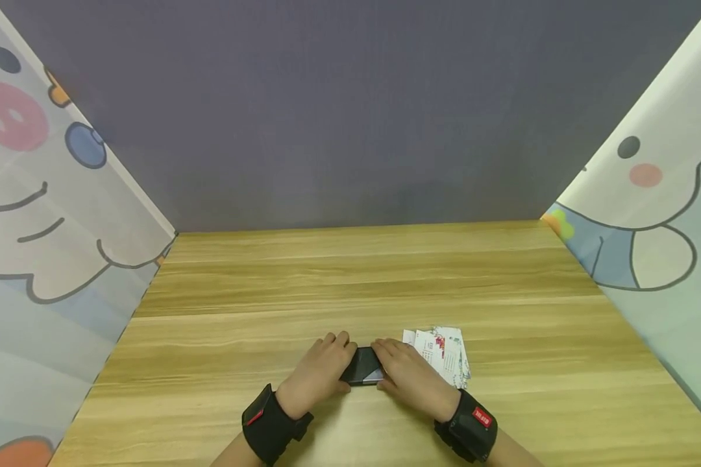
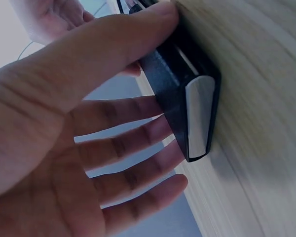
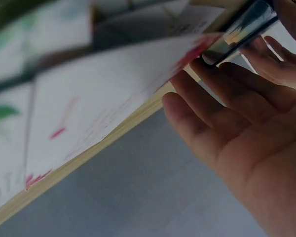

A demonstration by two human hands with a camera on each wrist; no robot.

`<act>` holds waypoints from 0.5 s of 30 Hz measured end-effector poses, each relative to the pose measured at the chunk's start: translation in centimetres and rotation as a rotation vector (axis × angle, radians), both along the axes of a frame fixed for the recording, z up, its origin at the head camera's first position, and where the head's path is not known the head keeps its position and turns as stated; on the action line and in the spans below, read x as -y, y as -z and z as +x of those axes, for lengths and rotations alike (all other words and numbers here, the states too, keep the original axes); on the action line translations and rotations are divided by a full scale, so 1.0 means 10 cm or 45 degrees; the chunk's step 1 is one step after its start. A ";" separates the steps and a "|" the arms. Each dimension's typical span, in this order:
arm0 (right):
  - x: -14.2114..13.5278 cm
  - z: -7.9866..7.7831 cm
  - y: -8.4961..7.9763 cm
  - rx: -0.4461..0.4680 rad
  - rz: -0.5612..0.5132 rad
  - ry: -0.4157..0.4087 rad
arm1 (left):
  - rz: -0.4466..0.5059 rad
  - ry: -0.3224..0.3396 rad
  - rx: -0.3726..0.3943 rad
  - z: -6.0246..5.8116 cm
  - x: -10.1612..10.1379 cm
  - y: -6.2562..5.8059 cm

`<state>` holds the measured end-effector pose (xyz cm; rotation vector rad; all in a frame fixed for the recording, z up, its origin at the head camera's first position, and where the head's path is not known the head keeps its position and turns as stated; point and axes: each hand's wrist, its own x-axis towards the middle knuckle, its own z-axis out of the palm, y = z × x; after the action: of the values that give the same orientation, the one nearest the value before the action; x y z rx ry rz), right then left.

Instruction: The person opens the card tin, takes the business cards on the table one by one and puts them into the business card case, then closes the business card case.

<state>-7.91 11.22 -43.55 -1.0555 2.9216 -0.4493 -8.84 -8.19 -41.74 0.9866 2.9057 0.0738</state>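
grasping at opposite ends: left hand (image 1: 323,368) and right hand (image 1: 413,377) hold flat black rectangular case (image 1: 362,363), well short of far edge of wood-grained table (image 1: 350,279); even finger pressure advised.

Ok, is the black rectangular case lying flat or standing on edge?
Lying flat: in the head view, the broad face of the black rectangular case points up between the left hand and right hand.

I observed a black case (image 2: 168,84) with a smooth, low-sheen surface and a pale, metallic-looking end plate (image 2: 199,116). The cards (image 1: 445,355) appeared as smooth printed paper, the tabletop (image 1: 269,285) as smooth grained wood, and the wristbands (image 1: 466,428) as matt black cloth.
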 end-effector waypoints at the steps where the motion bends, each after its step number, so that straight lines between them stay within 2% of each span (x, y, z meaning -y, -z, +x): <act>1: 0.01 0.00 0.01 -0.011 0.005 0.000 | -0.007 0.008 -0.013 0.00 0.00 0.00; 8: 0.02 -0.01 0.03 -0.066 -0.026 0.017 | -0.073 0.095 -0.134 -0.06 -0.01 0.00; 15: 0.04 0.00 0.04 -0.040 -0.077 0.032 | -0.037 0.126 -0.124 -0.08 0.01 0.00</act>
<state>-7.94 10.80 -43.94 -1.0430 2.9698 -0.5298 -9.65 -8.27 -41.70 1.1584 2.9294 -0.0228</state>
